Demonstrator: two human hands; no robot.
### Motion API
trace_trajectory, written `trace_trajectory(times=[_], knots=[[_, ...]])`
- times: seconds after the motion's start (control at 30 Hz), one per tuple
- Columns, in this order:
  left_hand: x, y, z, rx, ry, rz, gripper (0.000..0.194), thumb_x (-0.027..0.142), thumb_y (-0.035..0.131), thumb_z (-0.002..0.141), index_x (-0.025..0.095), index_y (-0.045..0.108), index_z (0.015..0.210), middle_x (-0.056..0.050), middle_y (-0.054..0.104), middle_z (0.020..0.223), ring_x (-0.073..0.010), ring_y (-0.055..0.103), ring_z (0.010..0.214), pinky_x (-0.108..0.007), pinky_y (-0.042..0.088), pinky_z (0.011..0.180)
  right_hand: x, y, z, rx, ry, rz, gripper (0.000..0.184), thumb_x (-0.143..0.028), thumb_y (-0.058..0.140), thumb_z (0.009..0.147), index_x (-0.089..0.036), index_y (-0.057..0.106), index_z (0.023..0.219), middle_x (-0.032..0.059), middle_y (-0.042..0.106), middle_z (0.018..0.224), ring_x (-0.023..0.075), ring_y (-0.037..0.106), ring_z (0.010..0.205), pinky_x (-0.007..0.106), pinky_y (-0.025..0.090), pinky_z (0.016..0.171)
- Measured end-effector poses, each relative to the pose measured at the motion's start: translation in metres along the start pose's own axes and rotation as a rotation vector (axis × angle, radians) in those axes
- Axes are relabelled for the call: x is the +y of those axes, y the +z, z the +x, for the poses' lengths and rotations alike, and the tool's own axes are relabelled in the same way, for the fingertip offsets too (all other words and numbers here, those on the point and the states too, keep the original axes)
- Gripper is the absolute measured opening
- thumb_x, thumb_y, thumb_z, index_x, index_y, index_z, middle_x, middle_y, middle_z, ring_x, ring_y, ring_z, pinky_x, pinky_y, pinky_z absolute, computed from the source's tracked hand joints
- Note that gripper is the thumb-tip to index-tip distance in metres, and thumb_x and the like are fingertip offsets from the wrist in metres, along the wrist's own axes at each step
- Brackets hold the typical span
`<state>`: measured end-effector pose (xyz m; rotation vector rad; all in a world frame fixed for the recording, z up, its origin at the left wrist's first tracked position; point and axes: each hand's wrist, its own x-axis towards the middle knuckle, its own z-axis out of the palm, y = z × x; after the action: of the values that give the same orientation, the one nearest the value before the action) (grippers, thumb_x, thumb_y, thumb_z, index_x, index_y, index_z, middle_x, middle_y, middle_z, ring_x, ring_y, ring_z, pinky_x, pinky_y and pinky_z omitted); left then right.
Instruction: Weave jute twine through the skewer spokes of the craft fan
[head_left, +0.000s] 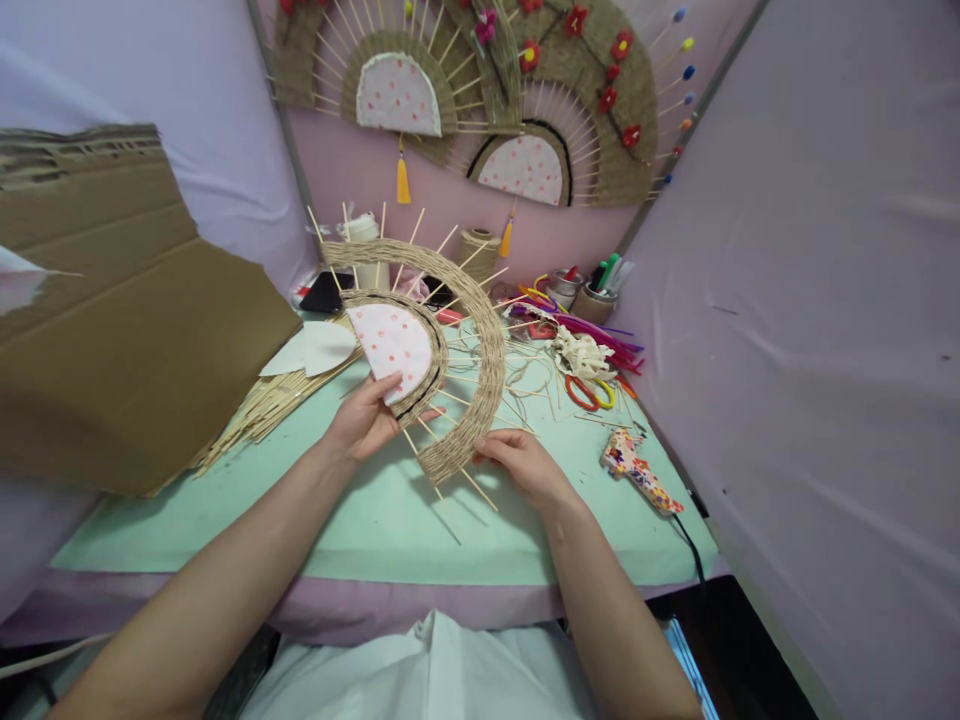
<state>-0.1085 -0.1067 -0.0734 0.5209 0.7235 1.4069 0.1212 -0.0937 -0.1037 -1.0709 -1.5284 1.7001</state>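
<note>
A half-round fan [491, 360] of twine-covered arcs on thin wooden sticks is held tilted above the table. Its inner half-disc is white with pink dots, edged by twine and a dark line. My left hand [367, 415] grips the fan at the lower end of this half-disc, thumb on the dotted face and fingers behind. At the outer twine arc, near its lower end, my right hand [517, 460] pinches the edge with thumb and fingers. The stick tips poke out past the outer arc on all sides.
Large cardboard [150, 330] leans at left over a bundle of sticks [259, 410]. On the right lie a patterned glue gun [641, 470] with its cord, scissors [589, 393] and purple pipe cleaners [607, 340]. Behind stand a twine spool [478, 255] and a pen jar [596, 300]; finished fans [630, 90] hang above.
</note>
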Motion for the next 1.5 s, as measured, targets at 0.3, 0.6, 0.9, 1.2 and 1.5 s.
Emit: trace_trajectory(times=[0.3, 0.6, 0.9, 1.2, 1.5], knots=[[0.01, -0.004, 0.001, 0.056, 0.018, -0.042, 0.045, 0.012, 0.046, 0.089, 0.012, 0.049, 0.134, -0.014, 0.072, 0.108, -0.0292, 0.067, 0.103, -0.052, 0.052, 0.093, 0.013, -0.013, 0.001, -0.111, -0.057, 0.188, 0.055, -0.064, 0.059, 0.077, -0.024, 0.067, 0.113, 0.0091, 0.069, 0.114, 0.0198, 0.063, 0.095, 0.03, 0.043, 0.076], [0.016, -0.003, -0.006, 0.002, 0.005, -0.025, 0.049, 0.013, 0.044, 0.09, 0.014, 0.044, 0.139, -0.017, 0.07, 0.112, -0.0301, 0.065, 0.106, -0.053, 0.051, 0.094, -0.029, -0.03, 0.005, 0.067, -0.098, 0.59, 0.043, -0.056, 0.057, 0.078, -0.024, 0.067, 0.104, 0.0069, 0.061, 0.129, 0.0245, 0.054, 0.122, 0.038, 0.044, 0.096], [0.016, 0.0, -0.009, -0.037, 0.028, -0.001, 0.051, 0.012, 0.048, 0.088, 0.016, 0.044, 0.139, -0.015, 0.07, 0.112, -0.0295, 0.066, 0.105, -0.053, 0.052, 0.093, -0.042, -0.035, 0.028, -0.266, 0.09, 0.328, 0.037, -0.027, 0.076, 0.069, -0.018, 0.068, 0.104, 0.0077, 0.072, 0.102, 0.0176, 0.069, 0.087, 0.032, 0.052, 0.084], [0.012, -0.003, -0.007, -0.055, 0.005, 0.029, 0.057, 0.012, 0.054, 0.085, 0.021, 0.042, 0.14, -0.014, 0.069, 0.116, -0.0314, 0.064, 0.108, -0.055, 0.05, 0.095, -0.036, -0.023, 0.038, -0.228, 0.171, 0.237, 0.028, -0.032, 0.081, 0.064, -0.015, 0.071, 0.084, 0.0063, 0.074, 0.079, 0.0161, 0.069, 0.069, 0.032, 0.056, 0.073], [0.016, -0.005, -0.005, -0.016, -0.009, 0.025, 0.047, 0.013, 0.05, 0.087, 0.016, 0.049, 0.134, -0.015, 0.07, 0.112, -0.0307, 0.065, 0.106, -0.053, 0.052, 0.092, -0.036, -0.032, 0.034, -0.233, 0.115, 0.251, 0.036, -0.041, 0.075, 0.071, -0.017, 0.07, 0.097, 0.0089, 0.074, 0.095, 0.0181, 0.069, 0.08, 0.031, 0.054, 0.076]])
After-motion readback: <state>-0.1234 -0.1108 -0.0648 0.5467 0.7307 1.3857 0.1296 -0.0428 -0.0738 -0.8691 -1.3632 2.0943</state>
